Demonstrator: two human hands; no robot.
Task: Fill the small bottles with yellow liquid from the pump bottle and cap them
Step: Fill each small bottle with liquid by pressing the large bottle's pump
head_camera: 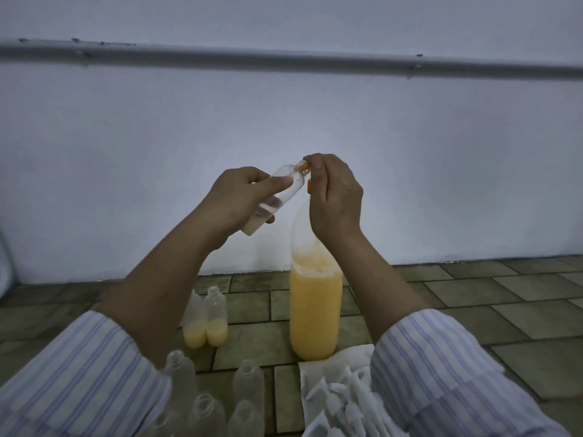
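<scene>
On the tiled floor, placed relative to the pump bottle [316, 310]:

- Empty small bottles [247, 381]: cluster to its lower left, uncapped, nearest the camera, partly behind the left sleeve.
- Part-filled small bottles [216, 316]: two, just left of its base, touching each other, yellow liquid in their bottoms, no caps on.
- Left hand [239, 197]: above and left of it, fingers and thumb wrapped round the held small bottle [271, 200], which is tilted, mouth up and to the right, a little pale liquid at its low end.
- Orange nozzle [304, 167]: directly above it, meeting the held bottle's mouth.
- Right hand [336, 197]: over its top, fingertips pinching the orange nozzle.
- Pump bottle itself: upright, roughly half full of yellow liquid, base touching the white paper.
- White caps [350, 402]: heap on white paper [334, 361] to its lower right.
- Step in hand, as judged: filling. Keep the mouth seated on the nozzle and the bottle steady, press gently, stop near the neighbours' level, then right it before withdrawing.
</scene>
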